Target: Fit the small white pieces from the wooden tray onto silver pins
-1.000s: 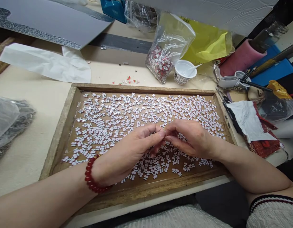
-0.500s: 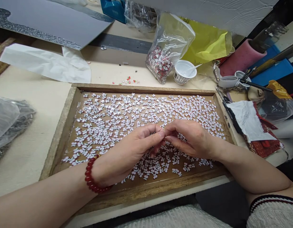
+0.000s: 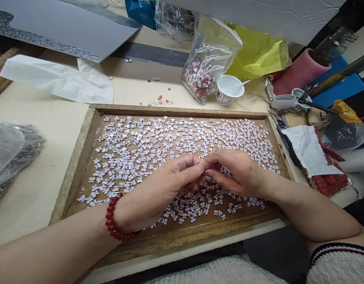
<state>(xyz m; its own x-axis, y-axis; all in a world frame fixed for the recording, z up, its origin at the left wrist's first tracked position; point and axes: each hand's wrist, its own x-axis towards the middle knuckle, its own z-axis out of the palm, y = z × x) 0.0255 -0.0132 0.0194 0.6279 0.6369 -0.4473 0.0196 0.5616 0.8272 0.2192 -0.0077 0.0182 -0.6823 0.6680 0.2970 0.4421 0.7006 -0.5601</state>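
My left hand [image 3: 167, 183], with a red bead bracelet [image 3: 112, 221] at its wrist, is closed in a pinch over the tray. Against its fingertips, my right hand [image 3: 238, 171] pinches too. Whatever lies between the fingertips is too small to name; a thin dark bit shows by my left thumb and forefinger. Below both hands spreads a wooden-framed tray [image 3: 182, 240]. Many small white cherry-shaped pieces [image 3: 140, 138] lie across its brown bottom, and my hands and forearms hide part of them.
Behind the tray stand a clear bag of red and white pieces [image 3: 199, 77] and a white cup with a spoon [image 3: 226, 92]. White paper [image 3: 58, 79] lies at the back left. A grey-filled plastic bag [image 3: 13, 157] sits left, a red pouch [image 3: 328, 179] right.
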